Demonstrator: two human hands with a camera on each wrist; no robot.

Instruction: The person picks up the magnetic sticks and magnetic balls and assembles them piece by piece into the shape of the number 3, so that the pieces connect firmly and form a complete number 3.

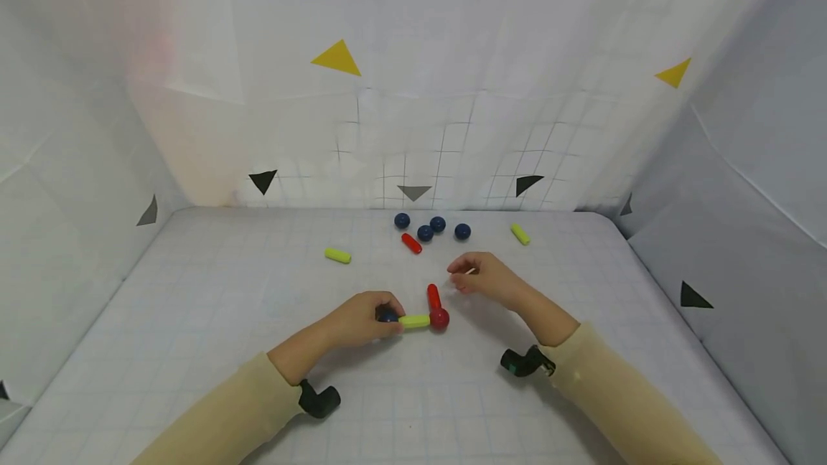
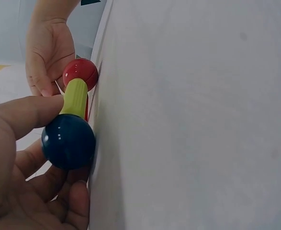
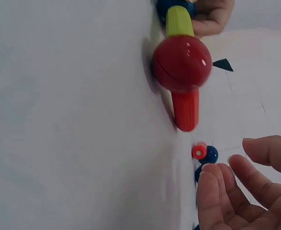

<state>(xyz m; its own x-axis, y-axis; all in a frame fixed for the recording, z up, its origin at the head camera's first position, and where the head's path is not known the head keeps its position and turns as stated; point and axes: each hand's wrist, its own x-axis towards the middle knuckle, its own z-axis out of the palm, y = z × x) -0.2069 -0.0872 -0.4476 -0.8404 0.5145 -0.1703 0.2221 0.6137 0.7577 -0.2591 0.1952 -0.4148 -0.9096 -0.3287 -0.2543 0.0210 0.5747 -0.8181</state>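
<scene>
My left hand (image 1: 365, 320) grips a dark blue ball (image 2: 68, 141), its thumb lying by the spot where a yellow-green stick (image 1: 415, 321) meets that ball. The stick's other end joins a red ball (image 1: 439, 318). From this red ball a red stick (image 1: 433, 297) points away toward the back; in the right wrist view it appears attached. The joined piece lies low at the white surface. Beyond the red stick, to its right, my right hand (image 1: 491, 282) hovers with loosely bent fingers and a gap between thumb and fingertips, holding nothing.
Several dark blue balls (image 1: 425, 233) lie near the back edge, with a loose red stick (image 1: 411, 243) just in front. One yellow-green stick (image 1: 338, 255) lies to the left, another yellow-green stick (image 1: 520, 234) to the right. White sheet walls (image 1: 413, 128) enclose the back and sides.
</scene>
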